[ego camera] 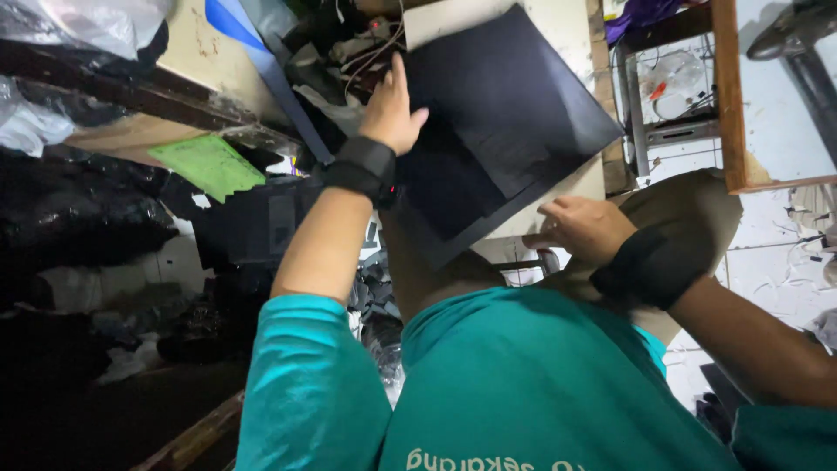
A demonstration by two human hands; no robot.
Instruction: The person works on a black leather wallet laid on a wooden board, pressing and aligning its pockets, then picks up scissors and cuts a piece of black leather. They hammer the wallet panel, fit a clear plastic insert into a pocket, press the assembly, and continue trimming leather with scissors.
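Black sheet material (pixel 514 113) fills the top centre, a big flat dark panel, and both hands are on it. Left hand (pixel 392 109), up at twelve o'clock from the teal shirt (pixel 523 384), lies flat on the sheet's left edge, fingers straight and spread, pressing, not clenched. Right hand (pixel 582 228) sits at the sheet's lower corner, around four o'clock from the left one, fingers curled loosely toward the edge; whether they actually pinch it, I cannot tell. Both wrists wear black bands (pixel 366 168). The sheet rests on a pale wooden worktop (pixel 567 26) and overhangs it toward the body. Risk here, as I judge it: with only a flat palm on one side, the overhang could let the sheet slide or flop down into the clutter (pixel 366 52) of wires and scraps at the left hand's eleven o'clock. Containers: a wooden-framed shelf (pixel 728 96) at two o'clock holds a clear bag (pixel 676 83) with small items, too blurred to name. Plastic bags (pixel 52 26) at ten o'clock; contents hidden. A green paper (pixel 209 164) lies at nine o'clock.
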